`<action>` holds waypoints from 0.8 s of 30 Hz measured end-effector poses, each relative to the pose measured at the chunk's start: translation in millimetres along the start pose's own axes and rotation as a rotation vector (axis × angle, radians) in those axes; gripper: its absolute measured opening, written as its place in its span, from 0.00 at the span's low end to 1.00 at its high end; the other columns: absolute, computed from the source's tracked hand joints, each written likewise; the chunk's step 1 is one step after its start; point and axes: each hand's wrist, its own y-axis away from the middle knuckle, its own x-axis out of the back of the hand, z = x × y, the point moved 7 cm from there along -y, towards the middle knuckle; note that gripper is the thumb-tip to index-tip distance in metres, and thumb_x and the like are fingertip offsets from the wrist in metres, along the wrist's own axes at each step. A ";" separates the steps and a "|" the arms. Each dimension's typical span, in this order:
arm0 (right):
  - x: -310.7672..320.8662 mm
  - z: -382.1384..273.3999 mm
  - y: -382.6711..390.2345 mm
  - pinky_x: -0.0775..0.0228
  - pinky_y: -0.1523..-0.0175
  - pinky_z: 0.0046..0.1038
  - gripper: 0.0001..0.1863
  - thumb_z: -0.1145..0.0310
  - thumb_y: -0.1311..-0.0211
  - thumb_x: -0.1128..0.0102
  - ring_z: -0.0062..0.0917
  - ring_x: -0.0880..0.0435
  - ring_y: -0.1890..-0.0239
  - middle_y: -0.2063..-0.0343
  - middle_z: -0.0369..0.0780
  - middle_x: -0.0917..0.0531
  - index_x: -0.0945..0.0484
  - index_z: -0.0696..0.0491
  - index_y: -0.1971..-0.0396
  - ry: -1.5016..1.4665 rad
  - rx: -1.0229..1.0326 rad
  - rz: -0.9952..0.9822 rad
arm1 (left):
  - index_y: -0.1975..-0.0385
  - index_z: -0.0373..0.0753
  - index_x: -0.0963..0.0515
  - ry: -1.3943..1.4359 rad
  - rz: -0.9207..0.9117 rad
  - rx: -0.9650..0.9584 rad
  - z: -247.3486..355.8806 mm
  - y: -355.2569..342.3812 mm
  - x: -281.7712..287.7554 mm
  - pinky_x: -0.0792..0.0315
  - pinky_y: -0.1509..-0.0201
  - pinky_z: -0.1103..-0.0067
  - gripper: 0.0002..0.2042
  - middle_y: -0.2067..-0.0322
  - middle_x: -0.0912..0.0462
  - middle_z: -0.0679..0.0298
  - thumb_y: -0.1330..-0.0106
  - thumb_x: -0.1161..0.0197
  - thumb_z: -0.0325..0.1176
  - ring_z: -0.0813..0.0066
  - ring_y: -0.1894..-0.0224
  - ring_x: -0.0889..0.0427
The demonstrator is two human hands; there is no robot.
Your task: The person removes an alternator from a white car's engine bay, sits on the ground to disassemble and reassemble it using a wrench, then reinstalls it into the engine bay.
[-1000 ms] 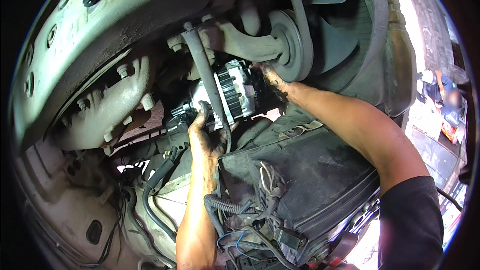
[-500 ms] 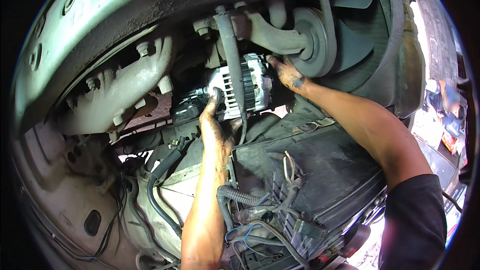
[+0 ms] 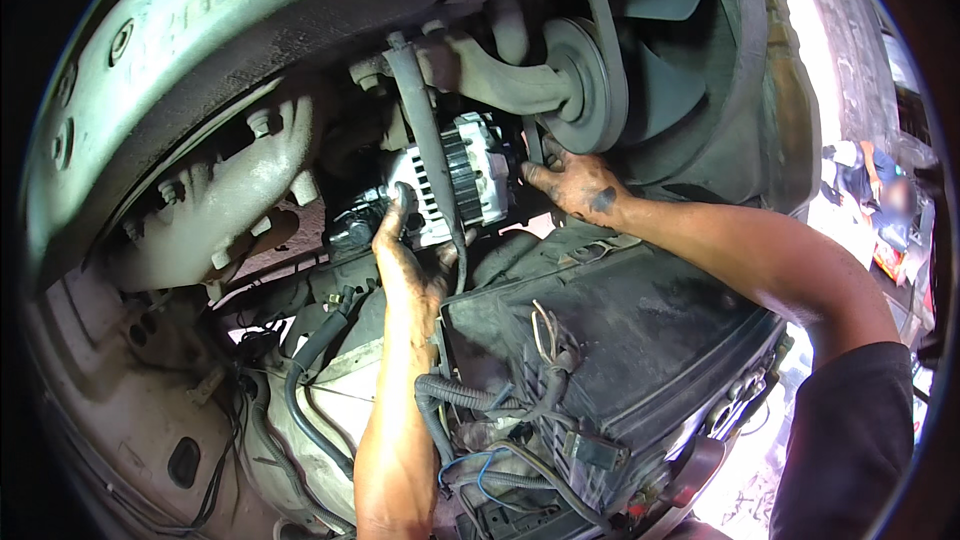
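Note:
A silver alternator (image 3: 438, 183) with a slotted housing sits low beside the engine. My left hand (image 3: 405, 255) grips it from below, thumb up against its near end and the other fingers partly hidden underneath. At the alternator's far right end, my right hand (image 3: 577, 186) is closed, with dark grease on its back. Its fingers curl round a dark strip of drive belt (image 3: 533, 141) that comes down beside the grey pulley (image 3: 583, 85). A dark rubber hose (image 3: 425, 125) hangs across the front of the alternator.
The fan blades (image 3: 665, 90) and their shroud stand right of the pulley. An exhaust manifold (image 3: 240, 190) lies to the left. Below are a black battery-like box (image 3: 640, 340), corrugated tubing (image 3: 465, 393) and loose wires. Another person (image 3: 890, 202) is at the far right.
The view has shifted, so the engine parts appear further left. My right hand has moved slightly down from the alternator's end, and a belt strip now shows at its fingers. My left hand keeps its hold.

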 end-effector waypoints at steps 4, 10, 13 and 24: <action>-4.3 -6.4 8.9 0.21 0.52 0.41 0.24 0.55 0.38 0.32 0.45 0.12 0.59 0.67 0.54 0.14 0.19 0.67 0.63 0.003 0.116 0.032 | 0.44 0.42 0.24 -0.056 0.078 -0.056 2.9 2.0 4.9 0.15 0.59 0.58 0.25 0.51 0.18 0.57 0.35 0.32 0.51 0.59 0.54 0.15; -3.7 -18.6 13.5 0.21 0.46 0.44 0.20 0.59 0.37 0.34 0.51 0.14 0.53 0.61 0.57 0.15 0.18 0.65 0.59 0.218 0.146 0.046 | 0.43 0.48 0.23 -0.032 0.062 -0.051 0.2 -2.8 12.5 0.21 0.47 0.42 0.23 0.49 0.22 0.63 0.34 0.33 0.50 0.54 0.45 0.21; -7.8 -16.5 12.5 0.32 0.32 0.42 0.37 0.59 0.39 0.34 0.49 0.23 0.38 0.45 0.58 0.21 0.33 0.62 0.33 0.129 0.060 -0.094 | 0.40 0.50 0.25 -0.036 0.028 -0.007 -1.9 -4.1 12.8 0.30 0.40 0.37 0.25 0.42 0.24 0.63 0.33 0.34 0.53 0.53 0.38 0.26; -31.2 -0.4 -30.1 0.23 0.44 0.38 0.25 0.56 0.51 0.39 0.47 0.17 0.47 0.51 0.57 0.17 0.18 0.61 0.60 0.099 0.033 -0.148 | 0.43 0.48 0.24 -0.257 0.068 -0.146 9.1 0.4 14.5 0.24 0.45 0.40 0.21 0.45 0.20 0.60 0.28 0.42 0.52 0.54 0.42 0.21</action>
